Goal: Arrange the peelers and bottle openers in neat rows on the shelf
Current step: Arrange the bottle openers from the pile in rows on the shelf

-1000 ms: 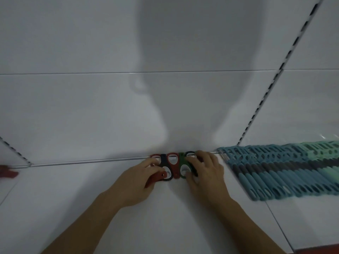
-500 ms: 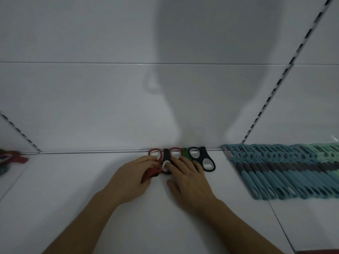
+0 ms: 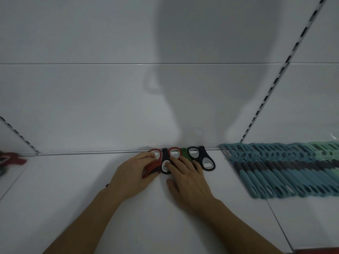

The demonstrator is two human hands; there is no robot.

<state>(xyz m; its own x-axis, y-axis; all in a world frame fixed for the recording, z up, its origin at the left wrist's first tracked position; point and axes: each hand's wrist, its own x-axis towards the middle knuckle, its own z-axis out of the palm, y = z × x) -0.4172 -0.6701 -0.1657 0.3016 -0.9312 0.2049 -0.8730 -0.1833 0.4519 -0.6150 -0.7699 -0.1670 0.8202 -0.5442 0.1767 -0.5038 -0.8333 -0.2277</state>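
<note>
A white shelf [image 3: 73,189] with a white back panel [image 3: 91,107] fills the view, and the shadow of the person falls on the panel. A short row of bottle openers [image 3: 194,154] lies along the back edge of the shelf, just in front of both hands.

The left hand [image 3: 132,173] has its fingers curled around a red bottle opener [image 3: 152,166] at the left end of this row. The right hand [image 3: 187,176] lies flat, with straight fingers that rest on the middle openers and hold nothing. A black bottle opener [image 3: 165,162] shows between the two hands, and two more black ones lie just to the right of the right hand.

The peelers [image 3: 284,171] are well to the right of the right hand, already in a long, close, overlapping row. Far to the left of the left hand is a red thing [image 3: 11,158], too blurred to name.

I judge that the step in hand is to set the red opener into the row. The next move probably calls for laying it flat and parallel beside the black one, while the right hand steadies the others so they do not shift.
</note>
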